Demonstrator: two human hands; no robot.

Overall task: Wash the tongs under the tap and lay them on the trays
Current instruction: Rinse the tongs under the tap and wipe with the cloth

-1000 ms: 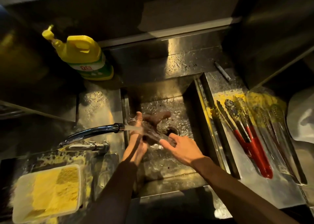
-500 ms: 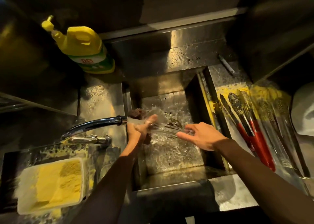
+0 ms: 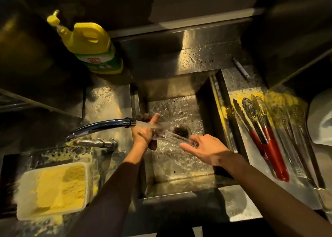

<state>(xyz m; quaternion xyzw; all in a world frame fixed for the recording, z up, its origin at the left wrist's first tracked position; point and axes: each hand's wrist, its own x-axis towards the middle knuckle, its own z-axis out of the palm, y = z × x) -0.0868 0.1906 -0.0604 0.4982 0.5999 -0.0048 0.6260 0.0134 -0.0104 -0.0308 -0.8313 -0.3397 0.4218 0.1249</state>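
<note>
A pair of clear tongs [image 3: 172, 138] lies across the sink under the running tap [image 3: 100, 126]. My right hand [image 3: 203, 149] grips their right end. My left hand [image 3: 145, 133] holds a dark brown scrubber [image 3: 146, 117] against their left end, right in the water stream. On the steel tray [image 3: 287, 188] right of the sink lie red-handled tongs [image 3: 269, 147] and several clear tongs [image 3: 291, 129], with yellow powder around their tips.
A yellow detergent bottle [image 3: 89, 44] stands behind the sink at the left. A white tub of yellow powder [image 3: 53, 190] sits at the front left. The drain [image 3: 181, 131] holds dark debris. A white object [image 3: 321, 118] is at the right edge.
The tongs have swung from pointing toward the drain to lying more level across the basin. My left hand has shifted closer under the spout, and my right hand has moved to the right.
</note>
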